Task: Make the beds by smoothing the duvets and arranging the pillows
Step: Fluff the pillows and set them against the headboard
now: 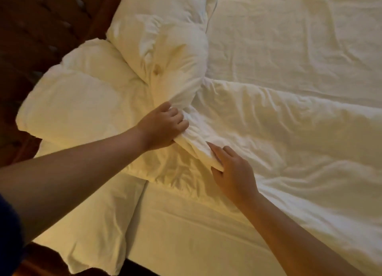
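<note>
Left hand (163,126) clenched on the duvet's bunched top edge (192,135), right hand (231,168) pinching the same ridge just beside, duvet (299,131) stretching rightward, pillows (86,93) beyond the left hand.

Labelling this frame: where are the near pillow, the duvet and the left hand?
near pillow (82,102), head view, its broad top.
duvet (289,131), head view, wrinkled upper surface.
left hand (163,126), head view, its back.

A bedroom: a bed (206,224) with white duvet (299,131), pillows (82,93) and dark tufted headboard (41,23).
</note>
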The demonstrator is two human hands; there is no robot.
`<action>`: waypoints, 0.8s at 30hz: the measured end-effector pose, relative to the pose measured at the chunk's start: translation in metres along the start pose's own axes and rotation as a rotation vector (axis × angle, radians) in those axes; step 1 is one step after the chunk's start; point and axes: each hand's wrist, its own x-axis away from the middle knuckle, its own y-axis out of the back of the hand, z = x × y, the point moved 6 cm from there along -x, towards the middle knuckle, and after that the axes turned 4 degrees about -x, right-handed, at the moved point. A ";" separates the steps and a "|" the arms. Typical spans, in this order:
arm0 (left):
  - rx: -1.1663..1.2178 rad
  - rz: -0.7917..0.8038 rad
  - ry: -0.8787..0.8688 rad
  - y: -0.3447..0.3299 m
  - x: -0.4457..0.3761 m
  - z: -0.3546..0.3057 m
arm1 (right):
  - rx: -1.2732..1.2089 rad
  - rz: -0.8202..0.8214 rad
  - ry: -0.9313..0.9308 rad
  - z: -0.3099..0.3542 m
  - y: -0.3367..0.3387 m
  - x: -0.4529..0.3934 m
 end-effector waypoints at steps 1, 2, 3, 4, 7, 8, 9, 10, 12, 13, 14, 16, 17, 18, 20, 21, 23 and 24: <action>-0.008 -0.012 0.096 -0.002 0.017 0.002 | 0.015 0.000 0.032 0.008 -0.004 0.001; -0.023 0.011 0.197 -0.007 0.033 0.001 | 0.036 0.011 0.057 0.015 -0.011 0.003; -0.028 0.051 0.290 -0.016 0.050 -0.006 | 0.062 0.038 0.068 0.019 -0.023 0.007; -0.021 0.132 0.369 -0.026 0.066 -0.018 | 0.094 0.090 0.060 0.019 -0.039 0.014; 0.085 0.569 0.559 -0.057 0.102 -0.069 | 0.204 0.326 0.007 0.009 -0.098 0.044; 0.115 0.737 0.596 -0.065 0.105 -0.085 | 0.251 0.375 0.006 0.005 -0.114 0.053; 0.120 0.873 0.606 -0.072 0.104 -0.099 | 0.295 0.402 0.004 0.001 -0.126 0.060; 0.133 0.975 0.594 -0.080 0.099 -0.110 | 0.335 0.410 0.006 -0.002 -0.134 0.064; 0.218 1.096 0.536 -0.084 0.083 -0.117 | 0.356 0.434 -0.007 -0.006 -0.140 0.065; 0.256 1.127 0.504 -0.082 0.076 -0.116 | 0.336 0.466 -0.021 -0.008 -0.141 0.064; 0.292 1.145 0.481 -0.078 0.069 -0.112 | 0.302 0.498 -0.028 -0.009 -0.141 0.062; 0.358 1.134 0.466 -0.066 0.052 -0.100 | 0.215 0.510 -0.027 -0.005 -0.134 0.058; 0.382 1.084 0.484 -0.059 0.040 -0.090 | 0.163 0.508 -0.048 -0.003 -0.129 0.053; 0.402 0.991 0.508 -0.054 0.026 -0.079 | 0.104 0.521 -0.084 -0.001 -0.126 0.045; 0.403 0.714 0.523 -0.037 -0.010 -0.048 | -0.037 0.508 -0.161 0.004 -0.123 0.020; 0.345 0.566 0.482 -0.027 -0.028 -0.032 | -0.097 0.448 -0.182 0.008 -0.120 0.002; 0.139 0.367 0.262 -0.022 -0.056 -0.008 | -0.197 0.307 -0.201 0.021 -0.114 -0.038; 0.046 0.344 0.121 -0.027 -0.064 0.001 | -0.244 0.245 -0.212 0.028 -0.111 -0.057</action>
